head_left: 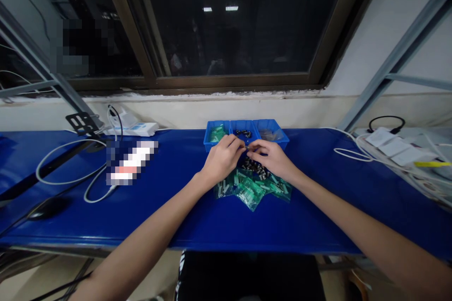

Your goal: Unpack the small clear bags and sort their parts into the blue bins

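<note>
A blue-topped workbench (169,216) runs across the scene under a dark window (226,23). At its left, a black computer mouse (47,208) lies near the edge, and a looping white cable (60,176) runs across the surface to a pixelated object (130,162) that cannot be made out. Farther back stand a black metal bracket (83,123) and a white power strip (132,128).

At the far edge of the bench, in the middle, sits a blue three-compartment parts tray (246,126). Its left compartment holds green-tinted plastic bags (218,133), its middle one small dark parts (243,133), and its right one clear bags (268,134) whose contents are hard to tell. The left hand (221,159) and right hand (271,159) hover just in front of the tray, fingers curled inward. Their fingertips meet and together pinch a tiny metallic part (246,149), too small to identify. Just below the right hand lies a loose heap of dark parts (254,167), touching a fanned pile of green-tinted bags (252,191) on the near side.

Farther right, a white cable (353,152) curls toward white cards (391,148), with a black cord loop (386,120) behind them and a yellow strip (432,163) at the edge.
</note>
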{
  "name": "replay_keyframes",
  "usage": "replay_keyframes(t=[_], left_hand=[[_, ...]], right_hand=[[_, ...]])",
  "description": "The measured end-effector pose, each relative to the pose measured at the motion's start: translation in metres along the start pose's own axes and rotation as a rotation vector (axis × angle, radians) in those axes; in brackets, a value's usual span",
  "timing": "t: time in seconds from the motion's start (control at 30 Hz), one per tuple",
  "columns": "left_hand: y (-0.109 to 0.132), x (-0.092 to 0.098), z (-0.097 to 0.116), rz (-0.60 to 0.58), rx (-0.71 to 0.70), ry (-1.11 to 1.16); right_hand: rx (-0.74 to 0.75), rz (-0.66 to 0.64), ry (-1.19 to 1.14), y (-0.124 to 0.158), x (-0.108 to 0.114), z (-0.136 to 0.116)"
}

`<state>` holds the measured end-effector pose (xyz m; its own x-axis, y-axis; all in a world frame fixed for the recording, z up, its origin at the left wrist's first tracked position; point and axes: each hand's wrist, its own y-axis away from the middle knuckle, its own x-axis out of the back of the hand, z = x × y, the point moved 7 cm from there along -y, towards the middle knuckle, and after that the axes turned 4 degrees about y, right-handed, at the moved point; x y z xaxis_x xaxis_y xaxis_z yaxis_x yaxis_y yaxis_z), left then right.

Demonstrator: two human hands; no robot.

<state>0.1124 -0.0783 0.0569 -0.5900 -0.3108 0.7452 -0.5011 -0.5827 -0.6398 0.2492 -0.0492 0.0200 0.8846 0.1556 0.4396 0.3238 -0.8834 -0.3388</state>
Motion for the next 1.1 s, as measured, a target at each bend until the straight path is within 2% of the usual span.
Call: replay_keyframes(t=[0.17,0.27,0.43,0.57,0.83,1.1], left_hand=[[0.001,-0.002,-0.008,0.016,0.057,0.103],[0.002,-0.004,-0.011,0.009,0.1,0.153],[0.001,-0.004,-0.007,-0.047,0.085,0.192],[0.002,-0.006,-0.005,-0.086,0.067,0.189],[0.002,-0.01,-0.005,-0.141,0.032,0.15],[0.002,-0.009,-0.001,-0.124,-0.008,0.039]], right_hand=[[0.017,-0.008,0.013,0.001,0.0,-0.004],[-0.02,-0.015,-0.028,0.002,-0.001,-0.003],[-0.102,0.004,-0.1,0.002,0.0,0.003],[-0.139,0.02,-0.115,0.002,0.002,0.004],[-0.117,0.011,-0.09,0.001,0.004,0.003],[-0.105,-0.022,-0.153,0.002,-0.002,0.006]])
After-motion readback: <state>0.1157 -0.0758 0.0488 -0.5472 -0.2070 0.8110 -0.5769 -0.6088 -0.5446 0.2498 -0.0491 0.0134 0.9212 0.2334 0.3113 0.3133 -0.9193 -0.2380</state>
